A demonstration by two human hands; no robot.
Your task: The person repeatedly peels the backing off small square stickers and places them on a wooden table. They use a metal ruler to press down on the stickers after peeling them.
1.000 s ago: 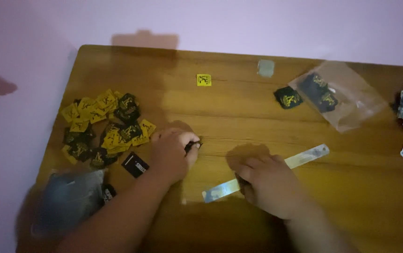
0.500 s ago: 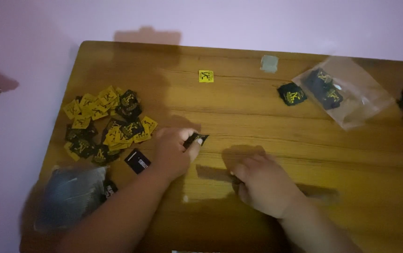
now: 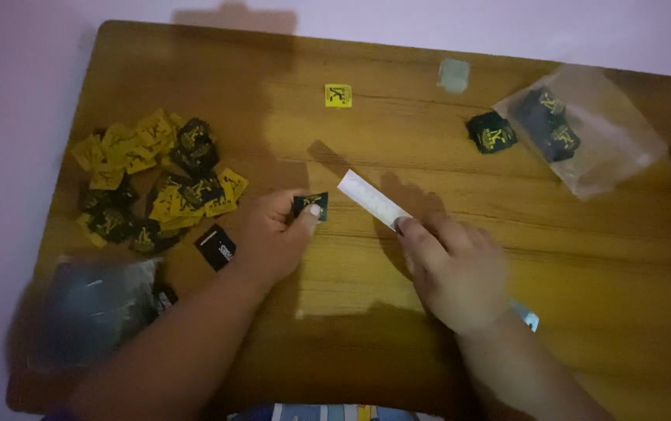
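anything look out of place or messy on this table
Mostly tidy. One yellow square label lies alone, apart from the heap of yellow and black labels at the left edge. A black label sits just outside the clear bag.

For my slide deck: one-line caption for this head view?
Left hand pinches a small black label; right hand holds a white strip above the wooden table.
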